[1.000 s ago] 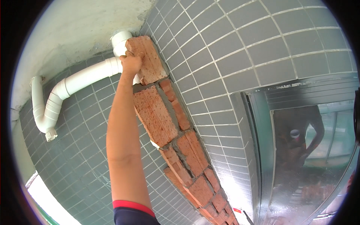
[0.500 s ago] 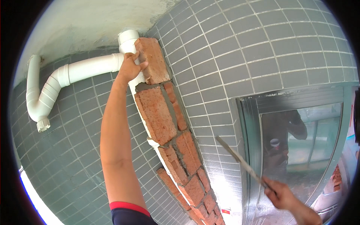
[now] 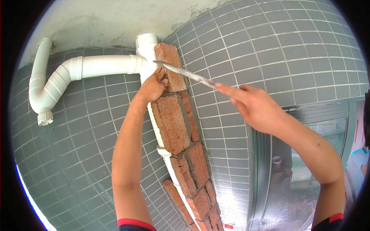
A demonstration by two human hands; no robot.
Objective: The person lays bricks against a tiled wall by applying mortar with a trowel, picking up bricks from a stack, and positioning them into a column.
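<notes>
The top red brick (image 3: pixel 172 57) stands at the head of a brick column, close beside the upright white pipe (image 3: pixel 147 43). My left hand (image 3: pixel 153 85) grips its lower left edge, with fingers curled between brick and pipe. From the right, my right hand (image 3: pixel 252 106) holds a trowel (image 3: pixel 189 74), its long metal blade seen nearly edge-on. The blade crosses in front of the top brick, and its tip is by the pipe, just above my left fingers. Below my left hand is a wider brick (image 3: pixel 171 125) set in grey mortar.
A white drain pipe (image 3: pixel 106 64) branches left to a bent trap with a capped end (image 3: pixel 45 118). Grey tiled walls (image 3: pixel 246 50) meet behind the brick column. A metal-framed glass door (image 3: pixel 296 169) is at lower right. The pale ceiling (image 3: pixel 104 23) lies just above.
My right hand has risen from lower right and brought the trowel up across the top brick. My left hand has slid lower along the brick's left edge. The view has shifted slightly.
</notes>
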